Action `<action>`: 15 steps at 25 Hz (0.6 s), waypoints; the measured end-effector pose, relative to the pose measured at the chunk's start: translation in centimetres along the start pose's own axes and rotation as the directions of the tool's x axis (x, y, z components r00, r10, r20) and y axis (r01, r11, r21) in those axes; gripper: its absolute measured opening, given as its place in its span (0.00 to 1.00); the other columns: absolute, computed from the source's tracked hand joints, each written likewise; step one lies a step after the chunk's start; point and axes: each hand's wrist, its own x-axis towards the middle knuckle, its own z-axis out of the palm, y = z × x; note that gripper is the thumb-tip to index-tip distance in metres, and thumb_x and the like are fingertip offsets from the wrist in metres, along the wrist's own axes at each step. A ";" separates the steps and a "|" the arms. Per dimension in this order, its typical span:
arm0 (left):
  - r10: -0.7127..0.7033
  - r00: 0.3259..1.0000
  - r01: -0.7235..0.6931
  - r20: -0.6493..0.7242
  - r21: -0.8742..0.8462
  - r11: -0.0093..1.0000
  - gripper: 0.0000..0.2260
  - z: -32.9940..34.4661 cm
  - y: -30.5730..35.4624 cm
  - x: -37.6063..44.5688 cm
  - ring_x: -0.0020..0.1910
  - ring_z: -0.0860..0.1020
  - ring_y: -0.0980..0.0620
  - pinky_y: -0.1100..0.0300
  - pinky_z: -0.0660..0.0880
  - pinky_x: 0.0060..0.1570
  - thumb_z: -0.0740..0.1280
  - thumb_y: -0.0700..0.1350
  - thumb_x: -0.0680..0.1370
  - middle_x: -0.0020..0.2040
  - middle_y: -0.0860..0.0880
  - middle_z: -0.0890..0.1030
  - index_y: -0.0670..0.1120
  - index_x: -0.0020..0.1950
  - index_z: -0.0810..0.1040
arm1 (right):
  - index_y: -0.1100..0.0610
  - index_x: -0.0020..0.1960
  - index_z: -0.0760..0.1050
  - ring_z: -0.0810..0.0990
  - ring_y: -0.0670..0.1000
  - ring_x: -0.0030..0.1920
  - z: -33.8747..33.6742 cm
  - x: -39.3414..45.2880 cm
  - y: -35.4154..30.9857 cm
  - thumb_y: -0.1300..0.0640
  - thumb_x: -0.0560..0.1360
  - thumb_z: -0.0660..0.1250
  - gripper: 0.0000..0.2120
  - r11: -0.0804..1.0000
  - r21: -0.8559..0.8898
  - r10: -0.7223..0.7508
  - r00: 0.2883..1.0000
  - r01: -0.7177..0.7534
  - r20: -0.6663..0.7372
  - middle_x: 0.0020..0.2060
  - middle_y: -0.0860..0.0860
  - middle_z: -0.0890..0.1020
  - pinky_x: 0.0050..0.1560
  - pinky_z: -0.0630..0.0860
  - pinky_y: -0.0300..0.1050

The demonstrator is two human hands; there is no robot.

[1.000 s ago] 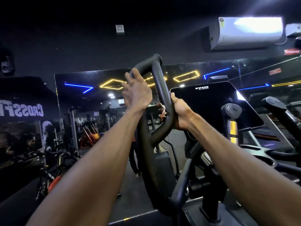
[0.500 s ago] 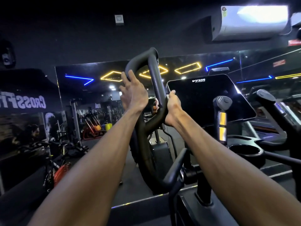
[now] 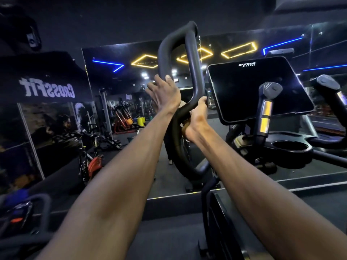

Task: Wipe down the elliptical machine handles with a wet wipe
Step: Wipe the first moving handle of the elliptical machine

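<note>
Black handle (image 3: 193, 59), glossy black console (image 3: 259, 89)

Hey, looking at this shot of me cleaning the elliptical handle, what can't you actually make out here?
- Wipe: head view, not plainly seen; only a pale scrap shows behind the left hand and under the right hand.
- Handle base: hidden behind the right forearm.
- Whether the handle is wet or clean: too dark to tell.
- Console screen: dark, nothing readable but a small logo.
</note>
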 end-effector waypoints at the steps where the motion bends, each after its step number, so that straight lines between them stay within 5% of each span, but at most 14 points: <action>1: -0.023 1.000 0.023 0.021 0.001 1.000 0.22 0.1 -0.2 -0.3 0.67 0.64 0.40 0.49 0.61 0.65 0.50 0.53 0.84 0.68 0.36 0.66 0.42 0.74 0.62 | 0.57 0.58 0.78 0.84 0.53 0.48 -0.1 -0.8 0.0 0.25 0.73 0.43 0.42 0.998 -0.054 -0.012 1.000 0.012 0.011 0.44 0.53 0.87 0.59 0.78 0.49; 4: -0.059 0.995 0.061 0.078 -0.017 0.998 0.22 -0.2 -0.5 -1.0 0.66 0.64 0.40 0.47 0.63 0.64 0.48 0.55 0.84 0.68 0.36 0.66 0.44 0.73 0.62 | 0.60 0.46 0.74 0.83 0.50 0.32 -0.5 -2.7 1.9 0.38 0.83 0.42 0.32 0.974 -0.219 -0.031 0.994 0.053 0.103 0.30 0.53 0.83 0.37 0.81 0.41; 7: -0.074 0.989 0.080 0.131 -0.039 0.996 0.22 -0.8 -0.4 -1.0 0.65 0.65 0.40 0.43 0.66 0.64 0.46 0.57 0.83 0.67 0.38 0.65 0.46 0.72 0.60 | 0.62 0.68 0.70 0.86 0.61 0.43 0.0 -3.7 3.2 0.36 0.81 0.44 0.34 0.887 -0.435 -0.065 0.976 0.153 0.210 0.55 0.65 0.82 0.43 0.84 0.55; 10: -0.088 0.969 0.102 0.231 -0.051 0.993 0.21 -1.6 -0.1 -1.3 0.69 0.63 0.38 0.42 0.64 0.65 0.46 0.56 0.84 0.69 0.37 0.62 0.46 0.73 0.57 | 0.63 0.68 0.70 0.82 0.62 0.54 -0.7 -3.5 2.1 0.39 0.83 0.47 0.31 0.697 -0.690 -0.040 0.972 0.193 0.231 0.60 0.64 0.80 0.55 0.80 0.59; 13: -0.079 0.938 0.095 0.337 -0.031 0.995 0.22 -2.8 0.0 -1.5 0.72 0.59 0.36 0.42 0.60 0.69 0.47 0.55 0.84 0.73 0.36 0.59 0.45 0.75 0.54 | 0.61 0.54 0.79 0.83 0.55 0.41 -3.0 -4.7 -0.1 0.38 0.83 0.48 0.31 0.528 -0.843 0.210 0.947 0.100 0.243 0.44 0.54 0.85 0.39 0.80 0.49; 15: -0.091 0.926 0.105 0.365 -0.016 0.994 0.23 -3.6 -0.3 -0.8 0.72 0.61 0.37 0.42 0.60 0.70 0.50 0.55 0.84 0.74 0.36 0.59 0.44 0.75 0.57 | 0.59 0.44 0.76 0.83 0.56 0.36 -3.8 -5.4 -2.2 0.43 0.83 0.52 0.24 0.381 -0.919 0.310 0.924 0.096 0.224 0.33 0.52 0.83 0.33 0.75 0.42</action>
